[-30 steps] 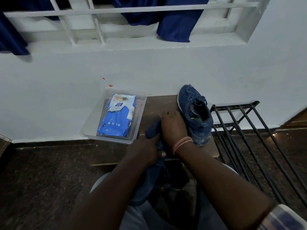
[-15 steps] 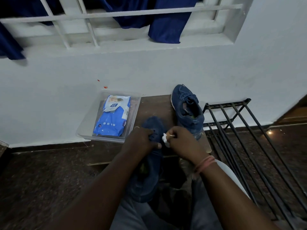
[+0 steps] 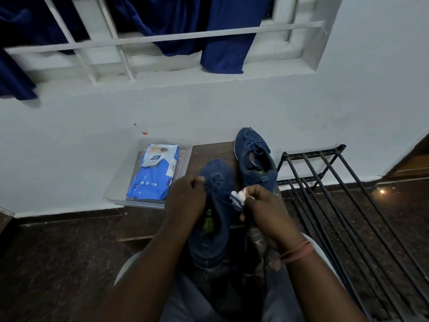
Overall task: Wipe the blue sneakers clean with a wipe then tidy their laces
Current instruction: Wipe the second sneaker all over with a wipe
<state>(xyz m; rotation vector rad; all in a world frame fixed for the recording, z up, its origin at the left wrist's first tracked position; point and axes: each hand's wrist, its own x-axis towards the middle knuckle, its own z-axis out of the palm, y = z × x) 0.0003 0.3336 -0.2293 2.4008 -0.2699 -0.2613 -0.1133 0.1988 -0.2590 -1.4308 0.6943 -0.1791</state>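
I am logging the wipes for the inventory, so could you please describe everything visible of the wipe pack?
The wipe pack is a flat, soft plastic pouch, mostly bright blue with a white top panel bearing a picture and a small label. A row of small white dots and a barcode strip show on its face. It lies flat, face up, in a clear plastic tray at the left end of the low wooden table, near the wall. Neither hand touches it.

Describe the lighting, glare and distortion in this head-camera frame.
Head view: dim, bluish light; the forearms and the held sneaker sink into shadow. A small bright reflection glares on the dark floor at right. Wide-angle bending curves the window bars. The wipe in the right hand is the brightest spot.
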